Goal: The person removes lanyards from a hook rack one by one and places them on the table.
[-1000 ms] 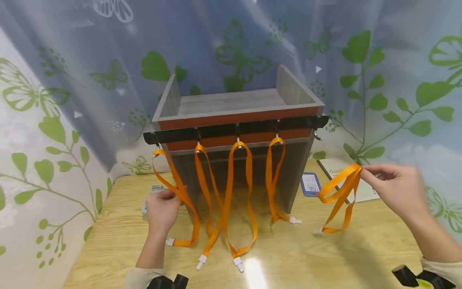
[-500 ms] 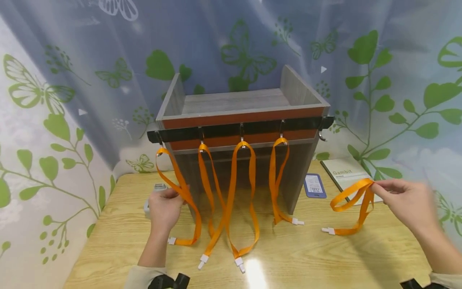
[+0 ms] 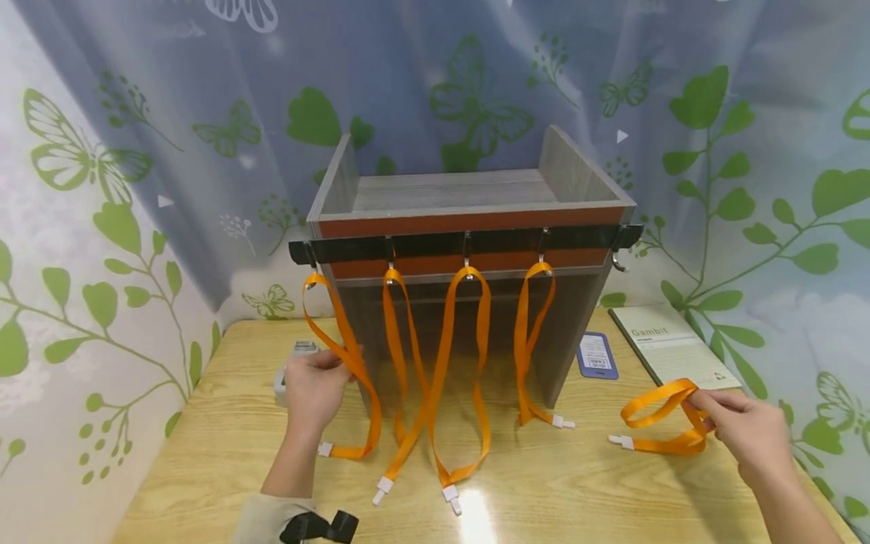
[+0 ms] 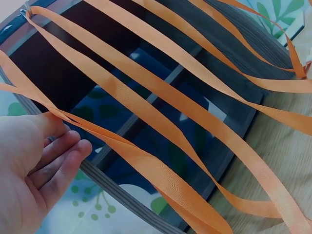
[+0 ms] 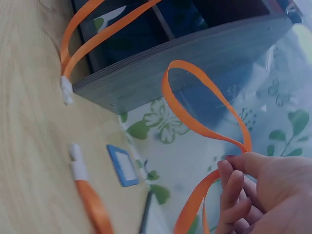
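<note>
My left hand point(image 3: 316, 389) is at the leftmost orange lanyard point(image 3: 345, 332), pinching its strap partway down between thumb and fingers; the lanyard's top loop is on a hook. In the left wrist view the strap point(image 4: 126, 146) runs past the fingertips. Low over the table at the right, my right hand point(image 3: 744, 431) pinches a loose orange lanyard point(image 3: 655, 404); its loop stands up and its white clip point(image 3: 621, 441) points left. Three more lanyards hang from the black hook rail point(image 3: 435, 243), their white clips low near the tabletop.
The rail crosses the front of a grey wooden stand point(image 3: 571, 317); its rightmost hook point(image 3: 618, 262) is bare. Behind the right hand lie a blue card holder point(image 3: 598, 355) and a notebook point(image 3: 669, 344). A grey-white object point(image 3: 299, 355) sits behind the left hand.
The right hand has come down towards the table with its lanyard, whose lower strap has folded closer to the table. The left hand keeps its place on the leftmost lanyard.
</note>
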A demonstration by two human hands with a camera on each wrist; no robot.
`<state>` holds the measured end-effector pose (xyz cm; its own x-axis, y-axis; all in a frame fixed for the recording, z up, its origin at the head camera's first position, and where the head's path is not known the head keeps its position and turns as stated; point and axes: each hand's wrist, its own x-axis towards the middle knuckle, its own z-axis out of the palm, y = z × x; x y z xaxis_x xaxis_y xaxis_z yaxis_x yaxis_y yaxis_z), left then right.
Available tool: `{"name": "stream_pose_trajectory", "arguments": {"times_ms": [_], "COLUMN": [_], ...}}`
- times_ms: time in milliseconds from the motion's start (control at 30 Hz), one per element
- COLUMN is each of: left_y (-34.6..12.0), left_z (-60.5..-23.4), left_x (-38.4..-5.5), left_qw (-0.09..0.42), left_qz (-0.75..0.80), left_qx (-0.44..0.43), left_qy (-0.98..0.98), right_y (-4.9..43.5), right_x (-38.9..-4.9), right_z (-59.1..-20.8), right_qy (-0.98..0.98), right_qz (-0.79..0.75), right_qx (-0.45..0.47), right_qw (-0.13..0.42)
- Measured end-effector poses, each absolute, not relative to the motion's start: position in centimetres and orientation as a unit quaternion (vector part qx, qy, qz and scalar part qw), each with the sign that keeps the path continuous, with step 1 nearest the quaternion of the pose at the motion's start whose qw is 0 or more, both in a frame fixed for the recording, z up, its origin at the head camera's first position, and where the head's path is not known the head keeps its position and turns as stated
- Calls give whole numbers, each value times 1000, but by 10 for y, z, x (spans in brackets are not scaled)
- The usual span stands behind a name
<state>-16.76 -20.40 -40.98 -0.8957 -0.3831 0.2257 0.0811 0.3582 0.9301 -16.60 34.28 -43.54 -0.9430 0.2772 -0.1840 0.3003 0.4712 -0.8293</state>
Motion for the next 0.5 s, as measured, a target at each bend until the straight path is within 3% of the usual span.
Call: {"name": "stream_pose_trajectory", "arguments": {"times_ms": [500], "left_y": [-203], "left_z": [-410], "left_x": [-167], "left_qw": [212], "left_qz": [-568], "left_qx": [94], "left_qy": [-790], "right_y": [354], "right_x": [-173], "right_z": [-482], "right_qy": [734], "right_qz": [-648], "right_qx": [188], "right_qw": [81]}}
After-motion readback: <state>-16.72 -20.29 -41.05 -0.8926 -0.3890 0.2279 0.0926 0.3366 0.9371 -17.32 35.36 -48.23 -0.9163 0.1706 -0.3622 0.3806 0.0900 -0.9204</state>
